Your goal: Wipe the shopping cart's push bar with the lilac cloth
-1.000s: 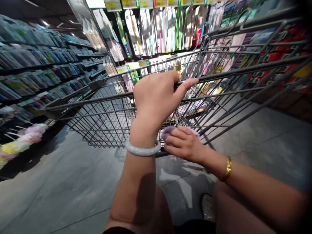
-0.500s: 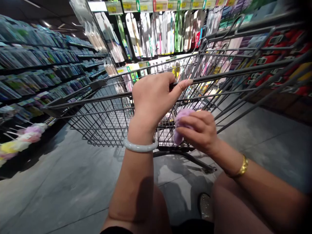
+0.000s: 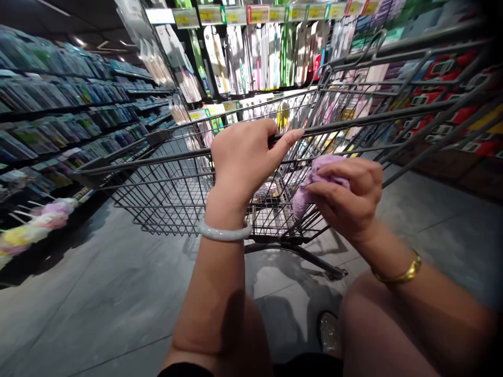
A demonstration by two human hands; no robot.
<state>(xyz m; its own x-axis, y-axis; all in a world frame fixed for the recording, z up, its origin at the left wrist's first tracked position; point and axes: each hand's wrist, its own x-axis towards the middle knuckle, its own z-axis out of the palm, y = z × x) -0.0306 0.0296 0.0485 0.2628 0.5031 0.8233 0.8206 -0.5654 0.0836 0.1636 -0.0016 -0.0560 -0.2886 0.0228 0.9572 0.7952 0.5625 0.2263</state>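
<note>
The top side rail of a dark wire shopping cart (image 3: 157, 159) runs across the view. My left hand (image 3: 245, 157), with a pale bangle at the wrist, is wrapped over that rail, the thumb lying along it. To the right, my right hand (image 3: 349, 196) pinches a bunched purple cloth (image 3: 302, 201) against the cart's wire side. Part of the cloth sticks out above the fingers and part hangs down at their left. A gold bracelet is on my right wrist.
Packaged toothbrushes (image 3: 236, 60) hang on a rack behind the cart. Long shelves of packets (image 3: 58, 94) stand at the left, with fluffy pastel items (image 3: 39, 222) low down. Red goods (image 3: 440, 73) show at the right. Grey floor (image 3: 129, 293) lies below.
My right hand and the purple cloth have moved right and slightly up along the cart's side. My left hand stays on the rail, almost unmoved.
</note>
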